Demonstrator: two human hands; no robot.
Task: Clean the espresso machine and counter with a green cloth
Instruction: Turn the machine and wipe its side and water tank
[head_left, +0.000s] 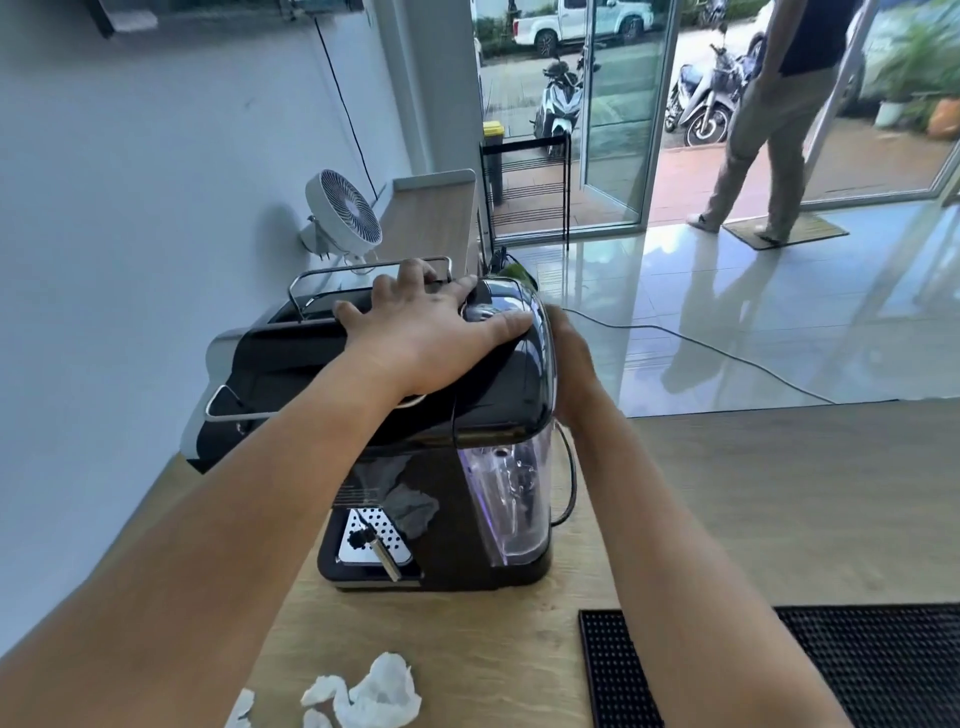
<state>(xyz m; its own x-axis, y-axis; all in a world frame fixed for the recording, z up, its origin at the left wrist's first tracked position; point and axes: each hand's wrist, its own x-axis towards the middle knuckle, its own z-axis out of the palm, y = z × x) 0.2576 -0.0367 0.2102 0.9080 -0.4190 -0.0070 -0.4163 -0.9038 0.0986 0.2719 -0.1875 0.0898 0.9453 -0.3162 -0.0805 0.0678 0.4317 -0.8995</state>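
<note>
A person's left hand (431, 338) lay flat, fingers spread and released, on the glossy black plastic top of an espresso machine (488, 405), which stood on a pale wood-grain worktop (727, 493). The right hand (569, 358) reached round the machine's rounded right edge. Its fingers were hidden behind the casing, so whether it was grasping anything could not be told. Only a sliver of green cloth (515, 272) showed past the machine's far corner, near the right hand; the rest was out of sight, and contact between the two could not be made out.

A bent chrome rail (322, 273) ran round the far part of the machine's top. On the near side, a clear curved water tank (511, 493) was set into the body, beside a perforated steel drip tray (371, 540) and a slim metal wand (387, 561). A grey crumpled shape on the dark panel above the tray was hard to identify.

Crumpled white tissues (374, 696) lay at the worktop's near edge, partly cut off by the frame. So was a black ribbed rubber mat (857, 675) to the right. A round white fan (344, 212) stood beyond the machine by the wall. Another person (769, 119), head out of frame, stood in the open glass doorway above a shiny tiled floor (779, 312).
</note>
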